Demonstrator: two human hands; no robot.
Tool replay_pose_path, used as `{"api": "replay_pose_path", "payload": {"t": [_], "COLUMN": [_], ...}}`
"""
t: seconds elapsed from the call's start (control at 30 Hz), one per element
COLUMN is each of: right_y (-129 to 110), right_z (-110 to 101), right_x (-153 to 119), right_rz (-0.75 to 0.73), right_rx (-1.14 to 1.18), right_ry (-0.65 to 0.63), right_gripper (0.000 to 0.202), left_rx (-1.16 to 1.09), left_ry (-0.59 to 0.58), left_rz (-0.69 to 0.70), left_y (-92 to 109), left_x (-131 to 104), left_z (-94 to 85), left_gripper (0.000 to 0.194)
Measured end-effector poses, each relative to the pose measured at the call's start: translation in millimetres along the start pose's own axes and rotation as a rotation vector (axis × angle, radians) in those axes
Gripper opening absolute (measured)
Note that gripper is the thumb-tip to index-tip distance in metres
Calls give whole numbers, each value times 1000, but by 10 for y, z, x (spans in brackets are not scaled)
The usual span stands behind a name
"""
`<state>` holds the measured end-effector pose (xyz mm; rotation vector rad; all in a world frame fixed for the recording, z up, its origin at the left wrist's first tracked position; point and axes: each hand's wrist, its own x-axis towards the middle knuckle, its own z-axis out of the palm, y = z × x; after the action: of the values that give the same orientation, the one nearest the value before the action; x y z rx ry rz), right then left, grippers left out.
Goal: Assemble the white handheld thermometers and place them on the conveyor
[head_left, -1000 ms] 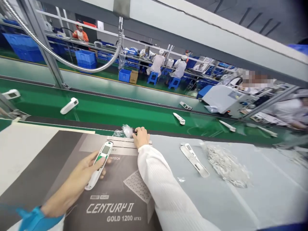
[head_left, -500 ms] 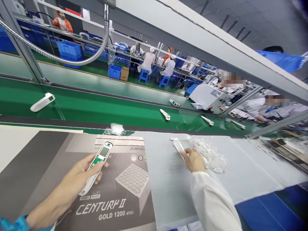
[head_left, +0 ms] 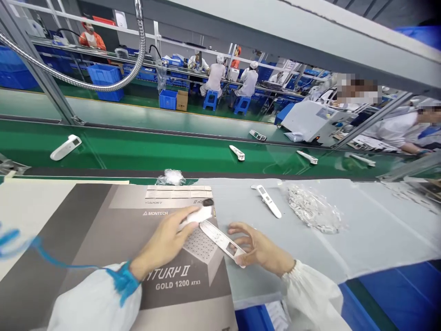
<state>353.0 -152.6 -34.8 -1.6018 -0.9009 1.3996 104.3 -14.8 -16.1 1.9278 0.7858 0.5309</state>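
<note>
My left hand [head_left: 168, 236] is closed on a white thermometer-like device [head_left: 198, 216] with a dark round end, held over the printed cardboard [head_left: 186, 294]. My right hand [head_left: 258, 248] grips a long white cover [head_left: 220, 239] by its lower right end, near the window cut-out. The cover's inner side faces up, and its upper left end meets or nearly meets the device. On the grey sheet above my right hand lies another white cover [head_left: 269, 201]. To the right of that is a clear bag of small white parts [head_left: 313, 207].
Several white devices lie on the green conveyor [head_left: 155, 154] beyond the work surface, one at the left [head_left: 66, 147]. A crumpled plastic bag [head_left: 170, 177] sits at its near edge. A metal frame [head_left: 51, 73] stands left. People work behind.
My left hand has moved right and turned the device, so its green board no longer shows. My right hand has come back toward the left hand, holding a cover. The view has shifted slightly.
</note>
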Motion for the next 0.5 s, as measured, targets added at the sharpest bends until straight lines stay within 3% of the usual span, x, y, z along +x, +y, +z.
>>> {"api": "replay_pose_path", "payload": {"t": [0.13,0.23,0.37,0.5], "right_y": [125,206,341,480], "right_z": [-14,-29,11,135], "right_x": [-100,-232,-411,-436], "right_rz": [-154,-208,-178,-145], "right_rx": [-79,-211,-373,-442], "right_ry": [128,234,328,498], "right_gripper": [79,82,91,70], "left_rx": [172,271,268,246], "left_ry": [-201,-331,-326,-412], "left_rz": [342,471,432,488], "left_y": [28,-8,-39,-7], "left_x": [252,344,347,381], "left_z": [417,644,704,679], "left_gripper": [28,23,26,23]}}
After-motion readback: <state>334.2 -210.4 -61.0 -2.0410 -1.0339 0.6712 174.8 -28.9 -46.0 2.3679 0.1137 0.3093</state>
